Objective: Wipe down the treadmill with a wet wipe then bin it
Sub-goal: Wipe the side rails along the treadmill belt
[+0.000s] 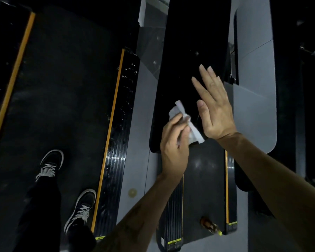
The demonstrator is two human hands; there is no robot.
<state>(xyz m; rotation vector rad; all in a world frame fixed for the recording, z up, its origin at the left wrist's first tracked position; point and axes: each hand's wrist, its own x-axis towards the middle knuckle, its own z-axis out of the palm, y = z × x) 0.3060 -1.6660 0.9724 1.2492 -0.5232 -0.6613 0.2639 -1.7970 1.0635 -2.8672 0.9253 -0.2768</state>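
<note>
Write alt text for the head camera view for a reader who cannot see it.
Seen from above, the left hand grips a crumpled white wet wipe over a black treadmill panel, while the right hand is held open beside it, fingers straight. At lower left, the person's black sneakers stand on another treadmill's belt.

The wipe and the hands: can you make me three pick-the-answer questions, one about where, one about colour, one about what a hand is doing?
1. Where is the wet wipe?
A. on the floor
B. in the left hand
C. under a shoe

2. What colour are the stripes along the treadmill belt edges?
A. yellow-orange
B. green
C. pink

3. How is the right hand?
A. made into a fist
B. gripping a bottle
C. flat, fingers straight

Answers: 1 B, the left hand's fingers curl round the white wipe. 2 A, a yellow-orange stripe runs beside the dark belt. 3 C, the right hand's fingers are stretched out, holding nothing, over the black panel.
</note>
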